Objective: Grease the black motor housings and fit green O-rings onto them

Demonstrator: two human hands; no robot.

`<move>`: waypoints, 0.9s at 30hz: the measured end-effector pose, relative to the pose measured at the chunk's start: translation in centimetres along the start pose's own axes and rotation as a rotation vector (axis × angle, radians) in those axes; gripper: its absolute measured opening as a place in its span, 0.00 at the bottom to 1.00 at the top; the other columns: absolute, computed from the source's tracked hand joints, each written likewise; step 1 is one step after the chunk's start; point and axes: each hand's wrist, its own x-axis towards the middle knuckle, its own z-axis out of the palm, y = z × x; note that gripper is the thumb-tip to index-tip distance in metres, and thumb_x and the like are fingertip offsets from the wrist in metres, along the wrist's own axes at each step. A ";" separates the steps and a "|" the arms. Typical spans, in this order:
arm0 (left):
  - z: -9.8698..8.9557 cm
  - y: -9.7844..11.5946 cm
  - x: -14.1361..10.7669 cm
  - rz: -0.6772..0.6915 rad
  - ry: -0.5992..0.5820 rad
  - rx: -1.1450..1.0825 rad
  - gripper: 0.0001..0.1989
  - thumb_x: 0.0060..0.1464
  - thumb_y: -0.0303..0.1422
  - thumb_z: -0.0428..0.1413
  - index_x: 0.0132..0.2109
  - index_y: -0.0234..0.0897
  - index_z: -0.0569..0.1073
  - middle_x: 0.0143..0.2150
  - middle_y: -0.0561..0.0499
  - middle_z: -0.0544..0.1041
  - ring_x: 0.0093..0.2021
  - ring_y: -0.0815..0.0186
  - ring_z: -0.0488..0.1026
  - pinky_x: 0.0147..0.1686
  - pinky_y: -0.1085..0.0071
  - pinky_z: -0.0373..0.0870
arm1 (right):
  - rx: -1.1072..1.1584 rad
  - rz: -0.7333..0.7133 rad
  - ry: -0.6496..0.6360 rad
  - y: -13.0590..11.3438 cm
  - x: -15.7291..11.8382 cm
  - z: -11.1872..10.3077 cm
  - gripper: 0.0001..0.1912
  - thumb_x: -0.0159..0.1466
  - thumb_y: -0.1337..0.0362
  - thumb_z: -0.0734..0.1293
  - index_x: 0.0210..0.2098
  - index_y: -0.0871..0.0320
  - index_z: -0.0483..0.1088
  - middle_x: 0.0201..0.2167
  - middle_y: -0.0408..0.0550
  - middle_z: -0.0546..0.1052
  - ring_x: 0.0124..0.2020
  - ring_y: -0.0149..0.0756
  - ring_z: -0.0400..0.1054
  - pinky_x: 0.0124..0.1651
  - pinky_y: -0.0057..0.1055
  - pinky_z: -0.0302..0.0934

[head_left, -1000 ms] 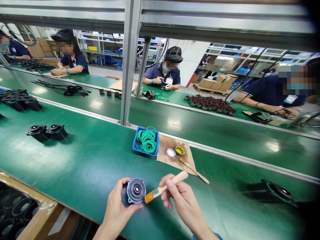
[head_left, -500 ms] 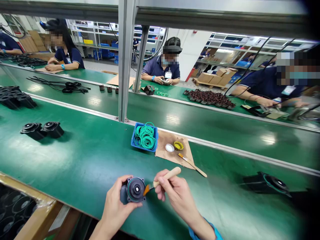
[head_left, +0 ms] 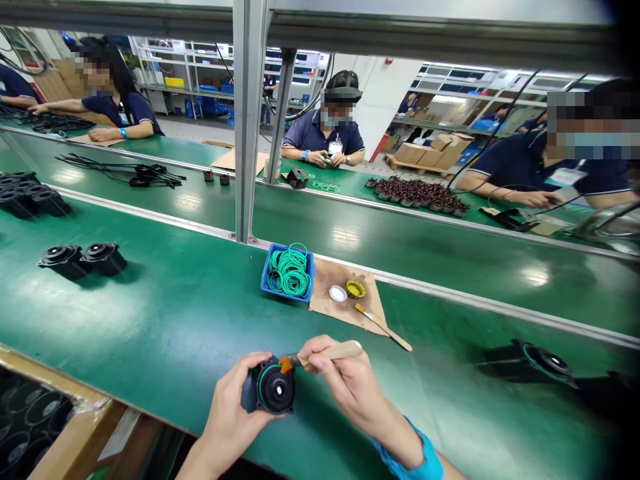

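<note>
My left hand [head_left: 235, 407] is wrapped round a black motor housing [head_left: 278, 391] with a raised round top and a green ring around it. Between the fingers and thumb of my right hand [head_left: 345, 380] is a paintbrush [head_left: 333, 351] with a pale wooden handle. Its orange bristles touch the upper edge of the housing's top. Beyond my hands, a blue bin [head_left: 266, 288] holds green rubber rings [head_left: 291, 275]. Beside it, on brown cardboard [head_left: 325, 308], are a yellow-rimmed pot [head_left: 355, 289], a white lid [head_left: 338, 293] and a second paintbrush [head_left: 384, 326].
Two black housings [head_left: 103, 259] stand on the left of the green bench, with more behind them. Another ringed housing [head_left: 530, 363] lies at the right. A metal post [head_left: 245, 133] rises beyond the bin. Several co-workers sit across the line.
The brush has moved from the right side of the housing up to its top edge, its handle now more level. My left hand has tilted the housing and shifted it slightly right.
</note>
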 end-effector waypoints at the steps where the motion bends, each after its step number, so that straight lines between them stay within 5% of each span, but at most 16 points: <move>1: 0.0 0.0 0.0 0.014 0.000 0.002 0.34 0.37 0.27 0.73 0.53 0.42 0.71 0.49 0.49 0.82 0.48 0.57 0.81 0.48 0.64 0.79 | 0.006 -0.019 -0.024 0.0 0.1 0.0 0.20 0.74 0.61 0.57 0.30 0.58 0.74 0.28 0.47 0.79 0.28 0.31 0.74 0.30 0.24 0.70; 13: 1.2 0.9 -0.1 0.213 0.125 0.143 0.19 0.52 0.32 0.66 0.49 0.38 0.71 0.44 0.44 0.80 0.44 0.57 0.80 0.43 0.64 0.80 | 0.100 0.277 0.119 -2.1 -0.8 -1.0 0.22 0.70 0.51 0.64 0.25 0.58 0.75 0.22 0.47 0.78 0.14 0.29 0.71 0.17 0.22 0.66; 21: 1.4 0.9 -0.5 0.273 0.091 0.230 0.18 0.55 0.27 0.61 0.52 0.36 0.69 0.46 0.41 0.79 0.47 0.56 0.78 0.45 0.61 0.78 | -0.117 0.114 0.054 -2.9 -0.5 -0.6 0.25 0.73 0.53 0.60 0.23 0.56 0.72 0.21 0.44 0.78 0.14 0.27 0.69 0.19 0.22 0.63; 27: 1.4 1.1 -0.6 0.271 0.049 0.250 0.17 0.57 0.27 0.59 0.53 0.37 0.68 0.47 0.41 0.78 0.47 0.55 0.77 0.46 0.59 0.77 | -0.213 -0.100 0.001 -3.7 -0.5 -0.3 0.17 0.75 0.60 0.58 0.31 0.55 0.68 0.23 0.42 0.78 0.21 0.26 0.72 0.25 0.21 0.63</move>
